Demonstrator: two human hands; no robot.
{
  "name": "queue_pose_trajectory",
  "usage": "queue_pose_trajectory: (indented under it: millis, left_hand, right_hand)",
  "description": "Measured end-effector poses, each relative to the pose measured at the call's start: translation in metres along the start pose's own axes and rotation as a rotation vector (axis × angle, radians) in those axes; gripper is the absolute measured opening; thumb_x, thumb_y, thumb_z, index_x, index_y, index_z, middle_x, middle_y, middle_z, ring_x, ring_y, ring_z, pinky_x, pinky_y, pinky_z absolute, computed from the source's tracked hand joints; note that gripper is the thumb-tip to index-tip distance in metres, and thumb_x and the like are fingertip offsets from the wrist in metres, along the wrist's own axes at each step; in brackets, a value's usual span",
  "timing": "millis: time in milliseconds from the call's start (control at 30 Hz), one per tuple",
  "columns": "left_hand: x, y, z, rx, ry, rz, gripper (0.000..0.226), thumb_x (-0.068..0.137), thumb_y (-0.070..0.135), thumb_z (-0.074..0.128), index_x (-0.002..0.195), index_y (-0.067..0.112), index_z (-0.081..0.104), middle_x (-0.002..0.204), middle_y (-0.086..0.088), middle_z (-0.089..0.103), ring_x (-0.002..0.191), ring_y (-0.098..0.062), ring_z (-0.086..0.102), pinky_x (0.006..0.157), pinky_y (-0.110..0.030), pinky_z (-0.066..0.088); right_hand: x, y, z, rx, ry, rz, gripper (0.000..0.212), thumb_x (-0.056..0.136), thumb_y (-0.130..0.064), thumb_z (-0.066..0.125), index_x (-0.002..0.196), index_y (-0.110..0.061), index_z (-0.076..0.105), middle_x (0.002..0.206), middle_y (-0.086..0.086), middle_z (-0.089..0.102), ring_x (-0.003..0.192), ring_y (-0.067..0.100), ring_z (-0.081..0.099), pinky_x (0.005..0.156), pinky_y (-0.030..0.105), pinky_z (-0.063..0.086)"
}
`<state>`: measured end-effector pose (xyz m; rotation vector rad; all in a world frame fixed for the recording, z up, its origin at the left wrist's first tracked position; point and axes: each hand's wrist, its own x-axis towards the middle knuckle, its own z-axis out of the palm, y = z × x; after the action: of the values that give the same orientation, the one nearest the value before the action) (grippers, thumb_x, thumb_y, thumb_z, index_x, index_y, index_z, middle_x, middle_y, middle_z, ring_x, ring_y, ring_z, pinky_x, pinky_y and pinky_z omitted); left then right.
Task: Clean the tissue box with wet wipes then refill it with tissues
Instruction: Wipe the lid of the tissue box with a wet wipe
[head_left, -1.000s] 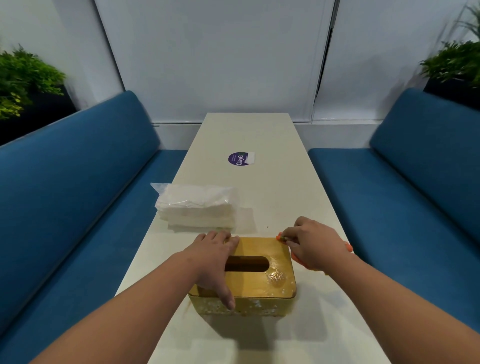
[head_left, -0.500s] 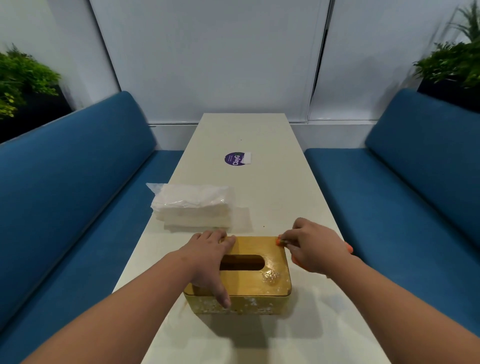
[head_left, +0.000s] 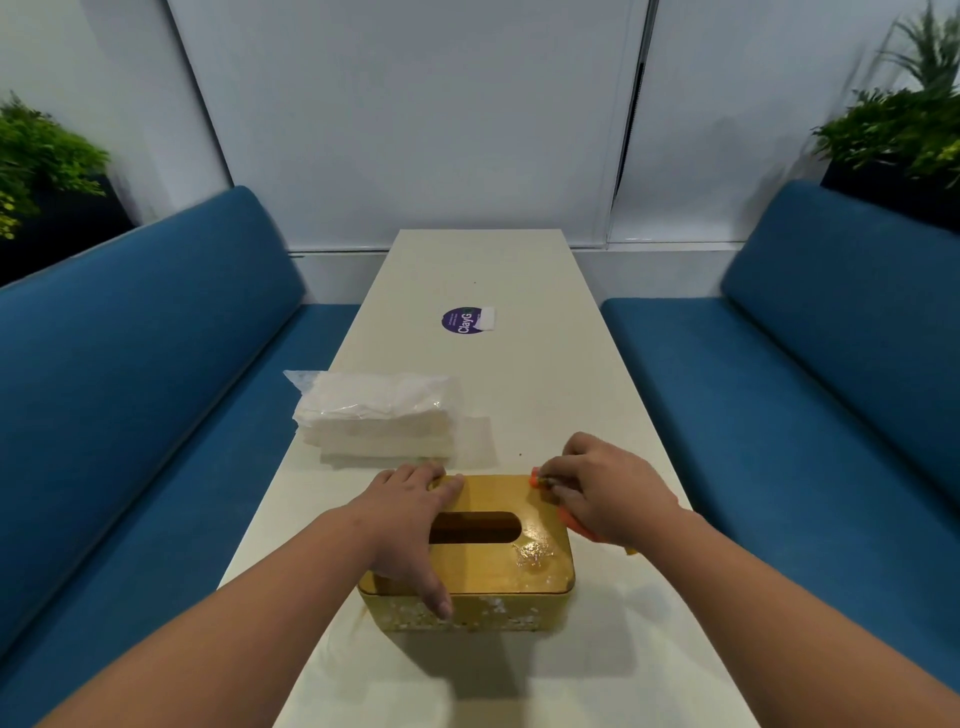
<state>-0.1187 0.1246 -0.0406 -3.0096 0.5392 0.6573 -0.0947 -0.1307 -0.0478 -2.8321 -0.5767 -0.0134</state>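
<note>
Two hands on the gold tissue box (head_left: 498, 566), near end of the white bench (head_left: 524, 395). Left hand (head_left: 410, 514) spread flat over the lid's left side, thumb down the near wall. Right hand (head_left: 605, 486) curled at the far right corner, pinching an orange packet (head_left: 536, 478) (mostly hidden under the palm). Bagged white tissues (head_left: 376, 415) just beyond, left. Purple sticker (head_left: 464, 320) farther along. Blue sofas (head_left: 135, 364) flanking both sides.

Left hand (head_left: 410, 514) flat, right hand (head_left: 605, 486) curled, pinching.
</note>
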Motion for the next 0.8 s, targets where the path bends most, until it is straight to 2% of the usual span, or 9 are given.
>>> queue_pose_trajectory:
  millis: [100,333,533,700,800]
  left_hand:
    - [0.001,-0.001,-0.001,-0.005,0.0,-0.004,0.137,0.048,0.074,0.077,0.151,0.036,-0.006,0.159,0.006,-0.004,0.146,-0.026,-0.004,0.118,-0.045,0.006]
    - [0.001,-0.002,-0.001,0.009,0.007,0.01,0.137,0.048,0.073,0.078,0.151,0.035,-0.004,0.159,0.005,-0.002,0.146,-0.025,-0.002,0.118,-0.042,0.006]
    - [0.003,-0.001,0.0,-0.001,-0.003,0.011,0.136,0.047,0.073,0.078,0.15,0.039,-0.004,0.159,0.006,-0.004,0.146,-0.025,-0.003,0.118,-0.043,0.006]
    - [0.004,0.001,-0.003,0.007,0.006,0.025,0.135,0.049,0.071,0.079,0.151,0.037,-0.004,0.159,0.006,-0.004,0.146,-0.024,-0.003,0.118,-0.042,0.004]
    - [0.004,-0.003,-0.001,0.0,0.006,0.016,0.136,0.048,0.073,0.078,0.151,0.038,-0.004,0.159,0.006,-0.004,0.146,-0.026,-0.003,0.118,-0.044,0.006]
  right_hand:
    - [0.005,-0.011,0.007,0.015,-0.033,-0.062,0.031,0.099,-0.042,0.047,0.127,-0.039,0.061,0.114,-0.013,0.051,0.096,0.007,0.051,0.081,0.024,0.049]
    - [-0.012,0.005,0.008,0.027,-0.095,-0.036,0.03,0.097,-0.041,0.049,0.122,-0.038,0.066,0.109,-0.015,0.054,0.094,0.007,0.055,0.079,0.023,0.05]
    - [0.015,0.004,0.009,0.015,0.011,0.014,0.03,0.099,-0.041,0.046,0.124,-0.039,0.063,0.113,-0.012,0.054,0.098,0.01,0.055,0.081,0.029,0.051]
    - [-0.009,0.012,0.009,0.039,-0.049,-0.006,0.03,0.097,-0.041,0.05,0.121,-0.038,0.066,0.111,-0.014,0.056,0.095,0.007,0.053,0.079,0.021,0.047]
    - [0.003,0.007,0.007,0.026,-0.036,-0.023,0.03,0.098,-0.043,0.048,0.123,-0.038,0.064,0.113,-0.014,0.055,0.095,0.007,0.052,0.081,0.023,0.048]
